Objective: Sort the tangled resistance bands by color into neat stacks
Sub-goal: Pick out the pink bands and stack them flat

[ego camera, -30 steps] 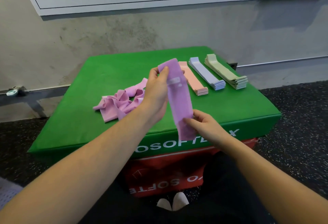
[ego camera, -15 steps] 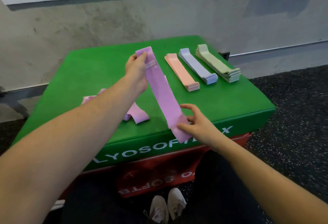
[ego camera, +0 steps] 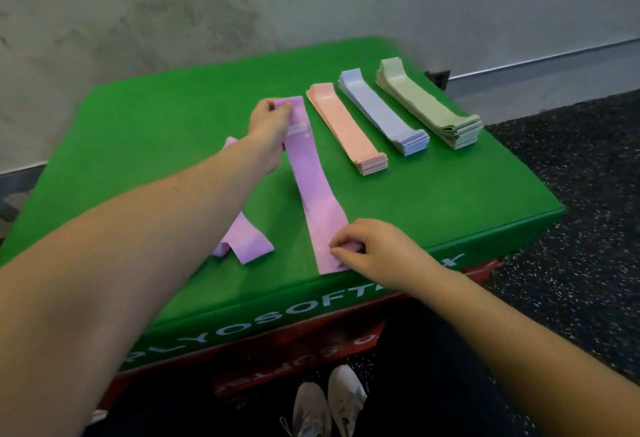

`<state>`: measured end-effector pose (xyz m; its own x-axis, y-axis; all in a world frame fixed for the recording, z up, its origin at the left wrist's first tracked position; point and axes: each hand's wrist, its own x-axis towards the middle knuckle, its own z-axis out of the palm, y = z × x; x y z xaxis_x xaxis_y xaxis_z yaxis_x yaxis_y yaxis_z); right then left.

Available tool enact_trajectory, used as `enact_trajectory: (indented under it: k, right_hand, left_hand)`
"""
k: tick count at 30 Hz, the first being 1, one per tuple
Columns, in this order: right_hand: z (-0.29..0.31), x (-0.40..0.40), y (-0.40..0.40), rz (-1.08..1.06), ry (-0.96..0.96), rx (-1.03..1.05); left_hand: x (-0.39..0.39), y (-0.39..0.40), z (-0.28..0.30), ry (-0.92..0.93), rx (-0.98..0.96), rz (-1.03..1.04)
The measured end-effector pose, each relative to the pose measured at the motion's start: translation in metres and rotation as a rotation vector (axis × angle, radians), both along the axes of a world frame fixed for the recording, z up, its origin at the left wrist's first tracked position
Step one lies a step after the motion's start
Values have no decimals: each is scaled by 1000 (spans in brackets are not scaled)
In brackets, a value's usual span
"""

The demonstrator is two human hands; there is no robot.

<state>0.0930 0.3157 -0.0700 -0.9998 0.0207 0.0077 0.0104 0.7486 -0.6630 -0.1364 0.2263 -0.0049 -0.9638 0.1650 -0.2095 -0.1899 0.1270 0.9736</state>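
Note:
A purple resistance band [ego camera: 313, 183] lies stretched flat on the green box top [ego camera: 166, 131], left of the stacks. My left hand [ego camera: 268, 131] pinches its far end. My right hand [ego camera: 370, 249] holds its near end down with curled fingers near the box's front edge. More purple bands [ego camera: 242, 239] lie loose under my left forearm, partly hidden. To the right stand three neat stacks: peach [ego camera: 346, 128], blue [ego camera: 382, 110] and green [ego camera: 429, 102].
The green box sits on a red box [ego camera: 478, 272], close to a grey wall [ego camera: 207, 13]. Dark speckled floor [ego camera: 588, 263] surrounds them. My shoes [ego camera: 325, 402] show below the front edge.
Both hands lowered the purple band from mid-air onto the box top, beside the peach stack. The camera tilted down and moved closer.

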Motion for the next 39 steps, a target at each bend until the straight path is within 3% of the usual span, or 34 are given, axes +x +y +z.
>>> enact_trajectory:
  k: [3,10,13,18,29,39]
  right_hand:
    - [-4,5,9,100,82,128]
    - [-11,6,32,181,76,71]
    - [-17,6,30,138,239,48]
    - [-25,2,22,213,478,254]
    - [-38,0,25,288,410,188]
    - [-38,-2,26,247,347,47]
  left_hand:
    - [-10,3,-19,11,-99,-39]
    - [-27,1,-42,110,-297,-79]
    - [-31,2,-45,180,-342,-104]
    - [-40,-1,-44,251,-357,-130]
    - [-52,-2,-60,259,-423,-136]
    - [-56,-2,-62,336,-645,-219]
